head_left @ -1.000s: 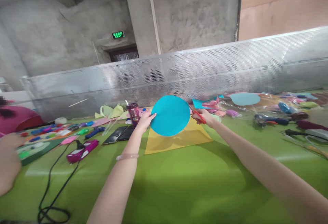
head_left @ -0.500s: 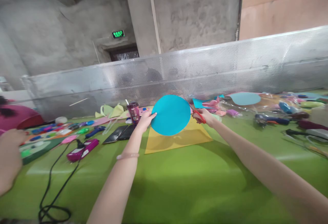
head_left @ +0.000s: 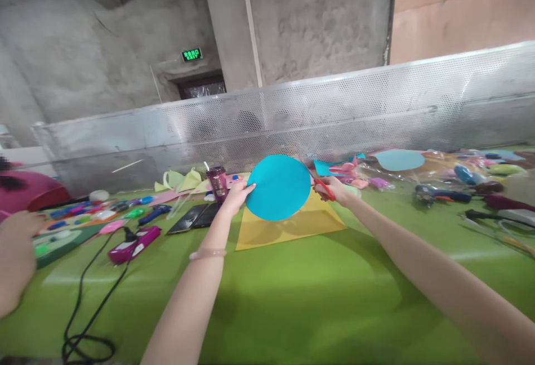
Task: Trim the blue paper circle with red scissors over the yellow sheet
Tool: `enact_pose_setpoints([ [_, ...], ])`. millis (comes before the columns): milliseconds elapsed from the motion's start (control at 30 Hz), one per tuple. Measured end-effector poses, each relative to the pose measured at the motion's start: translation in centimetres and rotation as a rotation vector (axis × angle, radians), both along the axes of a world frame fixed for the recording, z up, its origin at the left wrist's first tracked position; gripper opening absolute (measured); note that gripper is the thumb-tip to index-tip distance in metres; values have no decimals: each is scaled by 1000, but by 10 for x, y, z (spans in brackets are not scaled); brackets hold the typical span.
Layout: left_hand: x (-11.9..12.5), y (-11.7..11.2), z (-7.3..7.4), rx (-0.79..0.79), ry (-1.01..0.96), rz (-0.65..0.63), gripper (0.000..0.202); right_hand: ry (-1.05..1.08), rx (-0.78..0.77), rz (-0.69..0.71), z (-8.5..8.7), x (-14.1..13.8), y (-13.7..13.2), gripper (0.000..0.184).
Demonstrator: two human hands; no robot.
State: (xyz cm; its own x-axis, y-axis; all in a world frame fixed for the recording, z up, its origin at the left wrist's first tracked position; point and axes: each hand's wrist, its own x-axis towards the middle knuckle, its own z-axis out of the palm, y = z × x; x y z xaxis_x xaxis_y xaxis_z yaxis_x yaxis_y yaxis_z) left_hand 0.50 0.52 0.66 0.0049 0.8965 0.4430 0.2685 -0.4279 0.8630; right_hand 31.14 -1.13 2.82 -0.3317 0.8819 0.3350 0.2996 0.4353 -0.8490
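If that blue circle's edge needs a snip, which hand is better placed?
Probably the right hand: it holds the red-handled scissors by the right edge of the blue circle. The left hand grips the left edge, so it seems better suited to steadying.

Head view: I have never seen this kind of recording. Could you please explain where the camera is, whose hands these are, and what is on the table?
There is no machine here. One camera, worn on a person's head, looks forward and down, so you see that person's own bare arms. The left hand pinches the left edge of a blue disc. The right hand holds red-handled scissors by the disc's right edge; I cannot tell whether the blades touch it. Below the disc, a yellow sheet lies on the green table. Toward the left are a cup with a straw and a purple power strip. The arm at the far left belongs to another person.
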Motion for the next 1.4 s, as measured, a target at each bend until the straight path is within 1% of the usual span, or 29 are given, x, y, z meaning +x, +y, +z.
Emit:
enact_pose_setpoints([
  [300,0,-1,0,12,-4,24,38,-30,17,-25,0,1,0,16],
  [500,0,-3,1,22,25,34,36,-31,-4,-32,2,2,-1,15],
  [667,-2,-1,0,39,36,59,36,-68,7,-51,3,3,0,11],
  [800,-3,-1,0,27,43,73,37,-73,9,-49,3,5,1,10],
  [1067,-4,-1,0,15,31,50,38,-74,12,-66,1,5,3,15],
  [1200,-3,-3,1,11,4,27,39,-62,-5,-49,-1,6,8,17],
  [1400,0,-7,2,-25,-44,-24,41,-69,35,-34,-1,9,9,16],
])
